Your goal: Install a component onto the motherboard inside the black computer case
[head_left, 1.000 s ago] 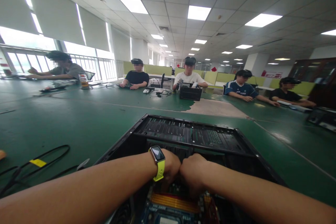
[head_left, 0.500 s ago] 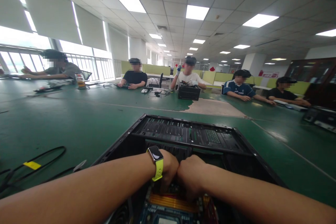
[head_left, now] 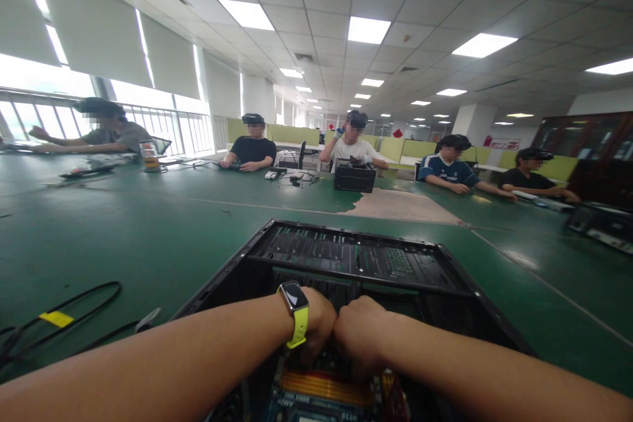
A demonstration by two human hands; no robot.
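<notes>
A black computer case (head_left: pixel 237 262) lies open on the green table, with a blue motherboard (head_left: pixel 301 402) inside it. Over the board's far part, my left hand (head_left: pixel 319 320) and my right hand (head_left: pixel 363 330) reach down side by side, their knuckles touching or nearly so. The fingers of both are curled downward and closed; whatever lies at the fingertips is hidden by the hands. Just nearer than the hands run orange and yellow slots (head_left: pixel 324 384). A watch with a lime band (head_left: pixel 297 330) is on my left wrist.
Black cables with a yellow tag (head_left: pixel 57 318) lie left of the case. Across the green table (head_left: pixel 163 231) several people sit, one behind a small black box (head_left: pixel 354 178). Another dark device (head_left: pixel 601 224) stands at the right edge.
The view has shifted very slightly. Both hands stay at the same spot over the motherboard, still closed.
</notes>
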